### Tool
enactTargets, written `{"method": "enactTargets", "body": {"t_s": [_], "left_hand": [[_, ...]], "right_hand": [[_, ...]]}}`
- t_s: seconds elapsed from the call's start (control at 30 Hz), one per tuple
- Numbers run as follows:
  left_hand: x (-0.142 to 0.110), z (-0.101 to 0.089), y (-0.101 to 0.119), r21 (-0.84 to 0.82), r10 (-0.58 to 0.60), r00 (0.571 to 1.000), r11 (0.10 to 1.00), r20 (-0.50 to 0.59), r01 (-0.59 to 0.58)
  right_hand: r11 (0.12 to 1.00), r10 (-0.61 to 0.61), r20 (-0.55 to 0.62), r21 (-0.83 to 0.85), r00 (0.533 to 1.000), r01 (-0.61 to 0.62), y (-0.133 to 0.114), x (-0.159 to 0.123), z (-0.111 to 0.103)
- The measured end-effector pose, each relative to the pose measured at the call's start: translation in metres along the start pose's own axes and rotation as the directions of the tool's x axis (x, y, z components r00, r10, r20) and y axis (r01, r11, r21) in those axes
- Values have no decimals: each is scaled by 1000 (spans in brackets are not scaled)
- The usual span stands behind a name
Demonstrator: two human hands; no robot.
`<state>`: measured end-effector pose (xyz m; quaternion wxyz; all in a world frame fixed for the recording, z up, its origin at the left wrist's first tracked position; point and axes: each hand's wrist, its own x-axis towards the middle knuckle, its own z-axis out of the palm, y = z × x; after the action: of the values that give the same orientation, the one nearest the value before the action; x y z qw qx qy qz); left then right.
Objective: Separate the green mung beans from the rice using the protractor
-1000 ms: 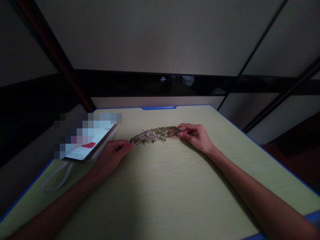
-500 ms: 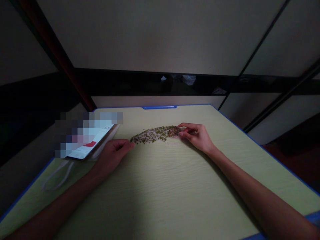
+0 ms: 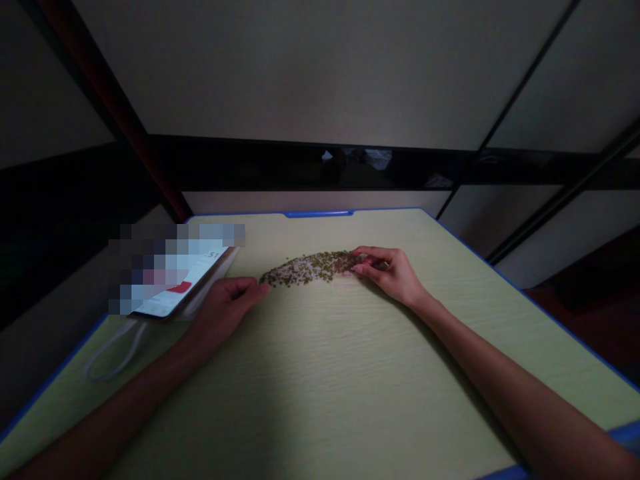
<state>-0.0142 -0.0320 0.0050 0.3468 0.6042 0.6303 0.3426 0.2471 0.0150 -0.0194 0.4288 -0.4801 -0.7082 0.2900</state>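
Observation:
A long heap of small green and pale grains lies across the middle of a light green table. My right hand rests at the heap's right end, its fingers curled and pinched together at the grains. My left hand lies on the table at the heap's left end, fingers loosely stretched, with the fingertip touching the outermost grains.
A lit phone lies at the table's left, leaning on something pale, with a white cable looping toward the near left edge. The table has a blue rim. Dark window frames and walls stand behind.
My right hand has shifted slightly left into the heap's right end. The left hand has stayed where it was.

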Motion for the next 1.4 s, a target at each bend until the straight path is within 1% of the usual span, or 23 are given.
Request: {"method": "enactTargets", "body": {"t_s": [0.13,0.33,0.53,0.8,1.0,1.27,1.4], "left_hand": [[-2,-1,2,6,-26,1000,1000,11,26],[0,0,1,12,2,1000,1000,4,-2],[-2,0,5,2,-28,1000,1000,-12,28],[-1,0,1,-10,-8,1000,1000,9,8],[-2,0,2,-13,-17,1000,1000,5,17],[0,0,-1,-3,-8,1000,1000,-2,8],[-1,-1,2,8,-15,1000,1000,-1,15]], "right_hand": [[1000,10,14,14,1000,-10,0,0,0],[999,10,30,37,1000,-11,2,0,-1],[999,30,68,42,997,-32,0,-1,-3],[999,38,73,32,997,-41,-2,-3,-6],[997,39,95,60,995,-45,-3,-4,-6],[998,38,70,50,997,-41,-3,-4,-2],[998,32,58,55,998,-35,-3,-3,0]]}}
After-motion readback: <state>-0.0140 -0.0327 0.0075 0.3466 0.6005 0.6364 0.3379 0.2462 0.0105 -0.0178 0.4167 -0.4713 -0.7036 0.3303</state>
